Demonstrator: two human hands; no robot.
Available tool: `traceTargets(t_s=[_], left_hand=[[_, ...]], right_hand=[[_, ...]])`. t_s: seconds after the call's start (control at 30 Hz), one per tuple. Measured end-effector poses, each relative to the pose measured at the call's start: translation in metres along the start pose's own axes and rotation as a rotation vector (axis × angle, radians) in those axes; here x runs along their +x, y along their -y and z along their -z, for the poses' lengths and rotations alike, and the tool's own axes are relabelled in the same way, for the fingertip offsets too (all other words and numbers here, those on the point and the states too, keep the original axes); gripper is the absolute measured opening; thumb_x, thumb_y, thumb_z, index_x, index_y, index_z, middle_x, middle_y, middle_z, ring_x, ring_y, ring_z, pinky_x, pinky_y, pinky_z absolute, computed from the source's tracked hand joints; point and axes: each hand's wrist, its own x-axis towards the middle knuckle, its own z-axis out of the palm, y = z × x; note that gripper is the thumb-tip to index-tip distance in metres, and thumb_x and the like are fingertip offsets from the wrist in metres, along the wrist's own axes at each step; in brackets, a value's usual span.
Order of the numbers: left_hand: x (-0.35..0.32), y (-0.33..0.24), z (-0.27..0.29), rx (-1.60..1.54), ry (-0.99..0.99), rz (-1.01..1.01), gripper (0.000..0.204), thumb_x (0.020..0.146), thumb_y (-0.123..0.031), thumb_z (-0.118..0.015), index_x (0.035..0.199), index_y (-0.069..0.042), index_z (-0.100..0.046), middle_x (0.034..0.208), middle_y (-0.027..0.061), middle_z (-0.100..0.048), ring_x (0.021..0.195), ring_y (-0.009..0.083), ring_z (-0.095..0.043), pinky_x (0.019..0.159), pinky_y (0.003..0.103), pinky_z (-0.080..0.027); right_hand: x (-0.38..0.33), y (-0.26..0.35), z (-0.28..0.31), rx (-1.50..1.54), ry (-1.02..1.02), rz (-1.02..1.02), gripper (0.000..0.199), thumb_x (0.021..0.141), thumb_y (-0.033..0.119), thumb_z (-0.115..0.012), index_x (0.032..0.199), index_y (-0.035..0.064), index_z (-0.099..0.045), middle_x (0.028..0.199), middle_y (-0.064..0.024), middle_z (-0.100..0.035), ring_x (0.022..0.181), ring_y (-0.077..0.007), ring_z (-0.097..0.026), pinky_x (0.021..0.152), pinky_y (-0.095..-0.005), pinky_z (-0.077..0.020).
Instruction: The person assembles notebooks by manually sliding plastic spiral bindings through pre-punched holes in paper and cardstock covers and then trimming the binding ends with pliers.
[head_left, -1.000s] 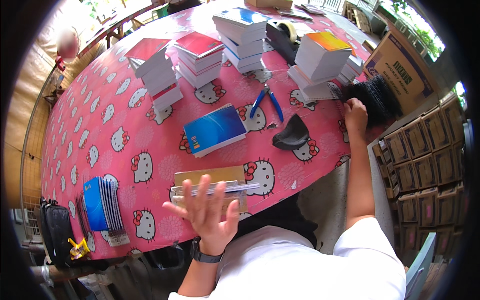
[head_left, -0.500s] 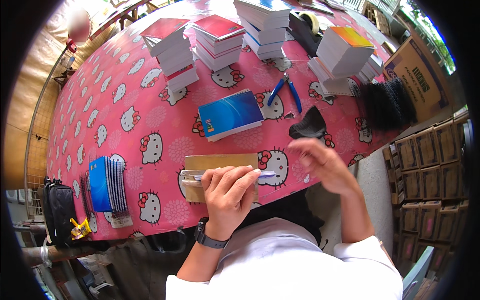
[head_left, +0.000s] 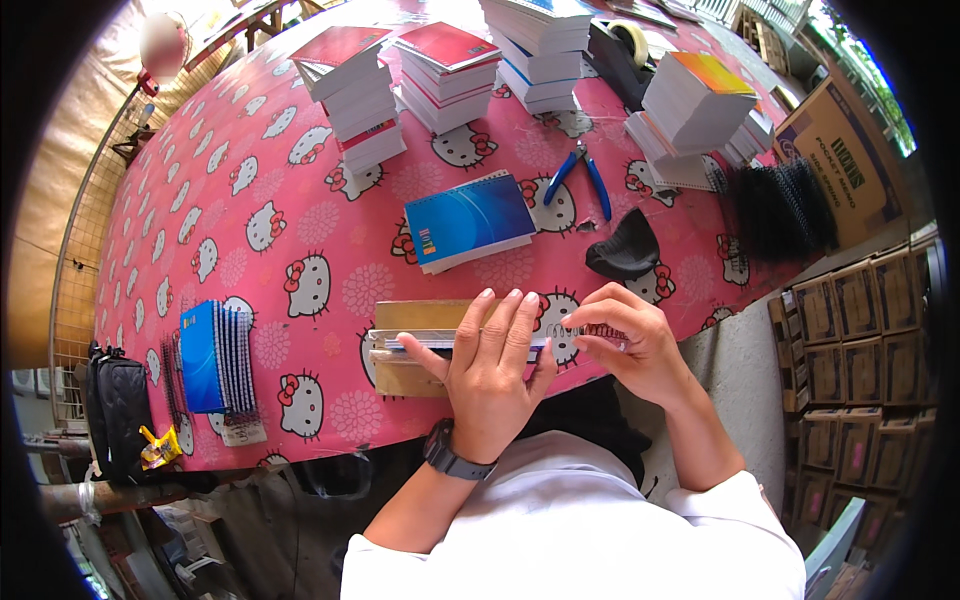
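Note:
My left hand (head_left: 488,365) lies with its fingers spread over a thin notebook (head_left: 430,341), which is set edge-up along a brown wooden holder (head_left: 395,383). The palm hides most of that notebook. To its right, my right hand (head_left: 645,350) pinches a dark spiral wire coil (head_left: 603,331) between thumb and fingers. One end of the coil points at the notebook's right end. Just beyond the holder, a small pile of blue-covered notebooks (head_left: 470,222) lies flat. A black cup-shaped piece (head_left: 625,248) is beyond my right hand.
Blue-handled cutters (head_left: 602,190) lie past the blue pile. Tall stacks of red notebooks (head_left: 447,80), a yellow-topped stack (head_left: 697,110) and black coils (head_left: 780,210) stand farther back. Bound blue notebooks (head_left: 203,355) and a black bag (head_left: 118,410) sit left. A cardboard box (head_left: 840,165) stands right.
My left hand has shifted right and spread its fingers over the notebook. My right hand has come down and in, bringing the wire coil close to the notebook's end.

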Motion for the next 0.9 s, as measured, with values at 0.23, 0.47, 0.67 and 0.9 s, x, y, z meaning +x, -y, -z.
traceTargets(t_s=[0.23,0.47,0.67,0.9], left_hand=[[-0.001,0.001,-0.002,0.014,-0.017,-0.022,0.04,0.081,-0.03,-0.067,0.119,-0.016,-0.066,0.118,-0.0018,-0.065,0.121,0.017,-0.052,0.106,0.067,0.013],[0.004,0.0,0.017,-0.171,0.069,-0.02,0.038,0.081,-0.026,-0.069,0.118,-0.017,-0.065,0.115,-0.0033,-0.064,0.112,0.0154,-0.055,0.11,0.062,0.011],[0.009,0.017,0.03,-0.121,0.195,-0.162,0.018,0.087,-0.032,-0.065,0.098,-0.018,-0.066,0.094,-0.0038,-0.063,0.096,0.0168,-0.058,0.099,0.046,-0.023],[0.007,0.018,0.032,-0.18,0.179,-0.118,0.021,0.087,-0.038,-0.062,0.096,-0.019,-0.068,0.102,-0.0047,-0.063,0.103,0.0168,-0.056,0.099,0.045,-0.023]], right_hand=[[0.005,-0.006,-0.001,-0.046,0.067,0.182,0.028,0.076,0.0,-0.07,0.103,0.0066,-0.066,0.089,-0.0084,-0.062,0.08,-0.0237,-0.061,0.065,-0.0317,-0.0506],[0.008,0.006,0.001,-0.056,0.151,0.082,0.038,0.082,0.005,-0.067,0.119,0.0034,-0.057,0.088,-0.0113,-0.062,0.078,-0.0236,-0.062,0.066,-0.0326,-0.0511],[0.008,-0.004,0.008,-0.04,0.138,-0.074,0.041,0.083,0.013,-0.07,0.122,0.0071,-0.057,0.103,-0.012,-0.063,0.086,-0.0235,-0.064,0.073,-0.0301,-0.0529],[0.017,-0.09,0.046,-0.816,-0.125,-0.226,0.08,0.059,0.055,-0.081,0.123,0.0148,-0.056,0.143,-0.0216,-0.038,0.123,-0.041,-0.044,0.098,-0.0554,-0.0384]])
